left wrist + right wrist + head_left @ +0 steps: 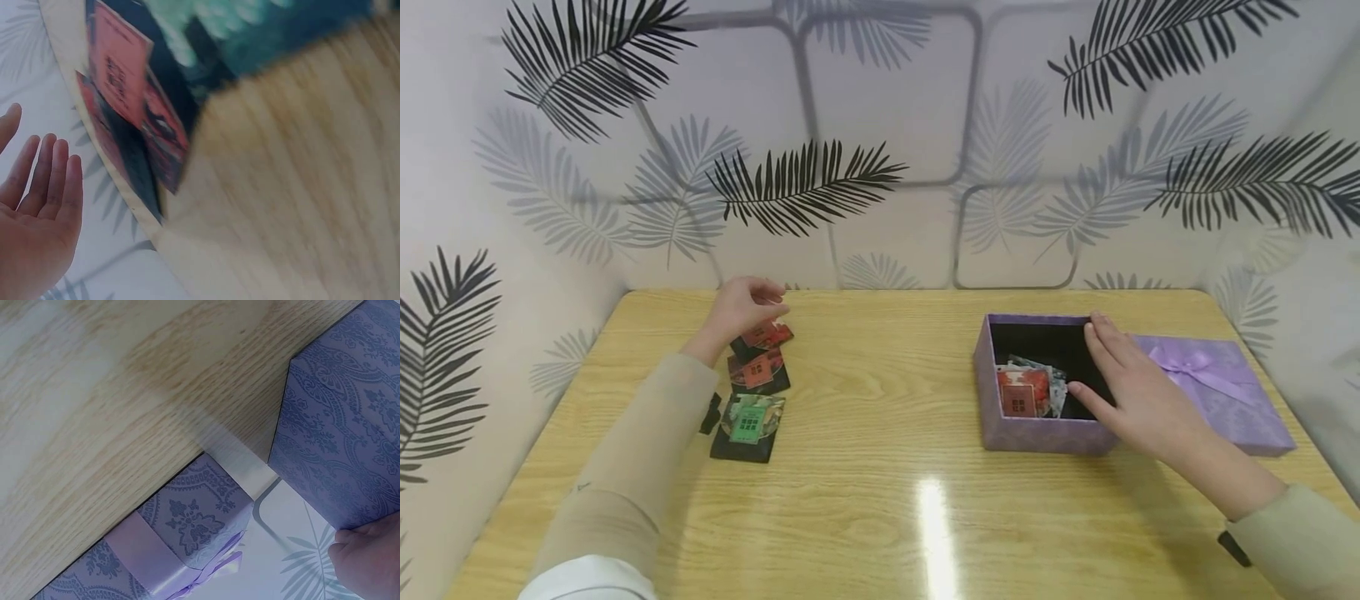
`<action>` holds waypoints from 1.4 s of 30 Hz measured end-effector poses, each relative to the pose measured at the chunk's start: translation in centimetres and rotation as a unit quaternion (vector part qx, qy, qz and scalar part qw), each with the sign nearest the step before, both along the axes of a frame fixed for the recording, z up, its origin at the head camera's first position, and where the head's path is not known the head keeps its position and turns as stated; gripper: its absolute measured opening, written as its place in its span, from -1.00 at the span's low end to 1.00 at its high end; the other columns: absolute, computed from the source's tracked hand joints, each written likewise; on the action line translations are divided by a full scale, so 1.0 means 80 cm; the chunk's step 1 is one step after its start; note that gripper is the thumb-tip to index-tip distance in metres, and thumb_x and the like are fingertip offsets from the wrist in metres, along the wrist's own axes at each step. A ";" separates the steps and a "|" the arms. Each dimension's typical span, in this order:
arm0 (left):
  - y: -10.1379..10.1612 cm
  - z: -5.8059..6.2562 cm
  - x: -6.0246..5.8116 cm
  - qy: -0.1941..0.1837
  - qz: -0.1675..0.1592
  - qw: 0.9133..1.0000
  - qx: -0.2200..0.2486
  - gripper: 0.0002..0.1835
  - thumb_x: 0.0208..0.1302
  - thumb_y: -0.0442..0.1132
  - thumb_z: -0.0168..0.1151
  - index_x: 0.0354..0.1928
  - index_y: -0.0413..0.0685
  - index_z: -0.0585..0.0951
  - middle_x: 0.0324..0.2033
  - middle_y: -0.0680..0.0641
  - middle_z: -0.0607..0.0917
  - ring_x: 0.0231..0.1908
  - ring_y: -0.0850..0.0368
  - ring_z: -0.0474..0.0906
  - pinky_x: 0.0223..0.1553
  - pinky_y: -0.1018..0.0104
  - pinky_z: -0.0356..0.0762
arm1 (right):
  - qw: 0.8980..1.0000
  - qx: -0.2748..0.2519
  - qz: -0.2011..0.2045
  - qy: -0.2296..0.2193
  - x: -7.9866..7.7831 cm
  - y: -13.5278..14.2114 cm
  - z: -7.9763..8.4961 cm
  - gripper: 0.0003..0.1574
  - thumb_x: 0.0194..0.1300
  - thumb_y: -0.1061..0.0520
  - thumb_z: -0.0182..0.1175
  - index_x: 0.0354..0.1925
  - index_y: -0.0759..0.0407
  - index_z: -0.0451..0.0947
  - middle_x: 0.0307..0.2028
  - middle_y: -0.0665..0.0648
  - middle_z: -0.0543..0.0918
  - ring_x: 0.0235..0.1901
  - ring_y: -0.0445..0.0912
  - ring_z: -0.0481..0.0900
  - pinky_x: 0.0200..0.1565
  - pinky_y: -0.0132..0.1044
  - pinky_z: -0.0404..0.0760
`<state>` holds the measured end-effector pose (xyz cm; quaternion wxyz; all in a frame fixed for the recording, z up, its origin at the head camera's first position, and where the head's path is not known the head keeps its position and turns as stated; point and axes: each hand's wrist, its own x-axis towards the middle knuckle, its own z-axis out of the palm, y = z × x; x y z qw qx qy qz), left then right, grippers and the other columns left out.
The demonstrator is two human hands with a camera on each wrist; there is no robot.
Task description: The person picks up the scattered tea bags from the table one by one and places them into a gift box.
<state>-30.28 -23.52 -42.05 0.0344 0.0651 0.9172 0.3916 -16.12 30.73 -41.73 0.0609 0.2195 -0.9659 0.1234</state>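
Note:
My left hand (741,312) hovers at the far left over a red-and-black sachet (772,335), which it partly covers. Its fingers are loosely bent, and the left wrist view shows the palm with nothing in it. Nearer to me lie another red-labelled sachet (757,372) and a green-labelled sachet (747,427), in a column. On the right stands a purple patterned box (1037,433) without its lid, with a red sachet (1022,392) and silvery packets (1057,390) inside. My right hand (1138,396) rests on the box's right rim, fingers extended, thumb over the opening.
The purple lid (1240,396) with a ribbon bow lies right of the box, partly behind my right hand. A wooden table (880,400) spreads under everything. Its back edge meets a leaf-patterned backdrop (880,242).

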 end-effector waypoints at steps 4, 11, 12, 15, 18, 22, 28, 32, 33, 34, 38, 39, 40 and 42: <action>-0.008 -0.006 0.000 0.001 0.000 1.000 -0.011 -0.57 0.47 -0.26 0.35 0.27 -0.36 0.64 0.15 -0.41 0.71 0.12 -0.32 0.68 0.20 -0.15 0.66 | 1.000 0.000 -0.001 0.001 0.000 0.000 0.001 0.08 0.62 -0.20 0.11 0.65 0.45 -0.07 0.66 0.48 -0.01 0.69 0.30 -0.06 0.71 -0.21 -0.36; -0.021 -0.012 -0.002 0.003 -0.002 1.000 -0.028 -0.54 0.46 -0.25 0.37 0.28 -0.36 0.63 0.13 -0.42 0.72 0.10 -0.32 0.69 0.18 -0.15 0.67 | 1.000 0.001 -0.002 -0.002 0.001 0.000 0.001 0.08 0.63 -0.22 0.10 0.65 0.46 -0.06 0.66 0.48 -0.01 0.69 0.30 -0.06 0.71 -0.18 -0.34; -0.023 -0.013 -0.002 0.002 -0.003 1.000 -0.027 -0.54 0.45 -0.25 0.37 0.28 -0.36 0.63 0.13 -0.43 0.71 0.10 -0.32 0.69 0.17 -0.15 0.67 | 1.000 0.001 -0.002 -0.002 0.001 0.001 0.001 0.08 0.63 -0.22 0.10 0.65 0.46 -0.06 0.66 0.48 -0.01 0.69 0.30 -0.06 0.71 -0.18 -0.34; -0.031 -0.019 -0.004 -0.001 -0.004 1.000 -0.023 -0.53 0.44 -0.25 0.39 0.28 -0.37 0.63 0.13 -0.44 0.71 0.11 -0.32 0.70 0.17 -0.15 0.68 | 1.000 0.000 0.000 -0.001 0.000 0.000 0.001 0.08 0.63 -0.22 0.10 0.65 0.47 -0.06 0.66 0.48 -0.01 0.69 0.30 -0.06 0.71 -0.18 -0.34; -0.038 -0.025 -0.005 -0.006 -0.006 1.000 -0.012 -0.53 0.43 -0.27 0.39 0.29 -0.38 0.62 0.16 -0.45 0.71 0.14 -0.34 0.69 0.18 -0.15 0.67 | 1.000 0.001 0.001 -0.002 -0.001 0.000 0.000 0.08 0.63 -0.21 0.10 0.65 0.47 -0.05 0.66 0.48 -0.01 0.69 0.30 -0.06 0.71 -0.18 -0.35; -0.045 -0.031 -0.006 -0.016 -0.007 1.000 0.000 -0.51 0.43 -0.27 0.41 0.31 -0.38 0.60 0.20 -0.44 0.70 0.18 -0.34 0.68 0.21 -0.11 0.67 | 1.000 0.000 -0.001 -0.001 0.000 0.001 -0.001 0.07 0.62 -0.19 0.12 0.64 0.47 -0.05 0.66 0.48 -0.01 0.69 0.30 -0.06 0.70 -0.23 -0.38; -0.055 -0.037 -0.010 -0.024 -0.024 0.999 0.001 -0.45 0.42 -0.23 0.45 0.33 -0.36 0.59 0.22 -0.42 0.68 0.17 -0.28 0.65 0.04 0.31 0.67 | 1.000 0.000 -0.001 0.007 -0.001 0.001 -0.002 0.07 0.62 -0.19 0.12 0.65 0.46 -0.04 0.67 0.47 0.00 0.68 0.30 -0.05 0.70 -0.24 -0.36; -0.062 -0.041 -0.010 -0.036 -0.059 0.998 0.001 -0.40 0.39 -0.27 0.46 0.39 -0.38 0.53 0.29 -0.43 0.62 0.22 -0.30 0.59 0.15 0.20 0.64 | 1.000 0.000 -0.003 0.005 0.000 0.001 -0.002 0.06 0.62 -0.20 0.12 0.64 0.46 -0.03 0.67 0.46 0.00 0.68 0.30 -0.03 0.71 -0.21 -0.33; -0.064 -0.043 -0.011 -0.038 -0.067 0.997 -0.004 -0.38 0.39 -0.28 0.47 0.40 -0.38 0.52 0.31 -0.42 0.60 0.23 -0.30 0.58 0.20 0.11 0.63 | 1.000 0.000 -0.004 0.004 0.001 0.000 -0.002 0.06 0.62 -0.20 0.12 0.64 0.46 -0.03 0.67 0.47 0.00 0.68 0.31 -0.02 0.71 -0.20 -0.32; -0.065 -0.043 -0.011 -0.040 -0.075 0.996 -0.009 -0.36 0.38 -0.28 0.47 0.42 -0.39 0.50 0.33 -0.43 0.58 0.24 -0.31 0.56 0.25 0.00 0.61 | 1.000 0.001 -0.006 0.003 0.001 0.000 -0.001 0.06 0.62 -0.20 0.12 0.64 0.46 -0.02 0.67 0.46 0.01 0.67 0.32 -0.01 0.71 -0.19 -0.30; -0.065 -0.046 -0.011 -0.035 -0.104 0.993 -0.035 -0.25 0.34 -0.29 0.50 0.47 -0.41 0.42 0.38 -0.46 0.52 0.30 -0.37 0.50 0.36 -0.25 0.49 | 1.000 0.000 -0.008 -0.002 0.002 -0.001 -0.001 0.05 0.63 -0.21 0.10 0.64 0.47 -0.02 0.66 0.47 0.00 0.66 0.34 0.00 0.72 -0.10 -0.23; -0.064 -0.046 -0.012 -0.033 -0.109 0.993 -0.045 -0.23 0.33 -0.27 0.51 0.48 -0.42 0.40 0.39 -0.47 0.50 0.31 -0.38 0.49 0.37 -0.27 0.47 | 1.000 0.001 -0.008 -0.002 0.002 -0.001 0.000 0.05 0.63 -0.21 0.09 0.64 0.47 -0.02 0.66 0.47 0.00 0.66 0.34 0.01 0.72 -0.09 -0.22; -0.063 -0.046 -0.012 -0.028 -0.115 0.992 -0.052 -0.21 0.33 -0.27 0.51 0.49 -0.44 0.38 0.39 -0.49 0.49 0.32 -0.41 0.48 0.38 -0.29 0.45 | 1.000 0.001 -0.008 -0.004 0.002 -0.001 0.000 0.05 0.64 -0.21 0.08 0.64 0.47 -0.03 0.67 0.47 0.00 0.66 0.34 0.00 0.72 -0.09 -0.23; -0.060 -0.046 -0.013 -0.020 -0.121 0.990 -0.066 -0.18 0.33 -0.26 0.51 0.50 -0.46 0.36 0.39 -0.51 0.46 0.33 -0.43 0.45 0.39 -0.31 0.43 | 1.000 0.002 -0.009 -0.003 0.002 -0.001 0.000 0.05 0.64 -0.20 0.08 0.64 0.47 -0.03 0.67 0.47 -0.01 0.66 0.34 0.00 0.72 -0.13 -0.26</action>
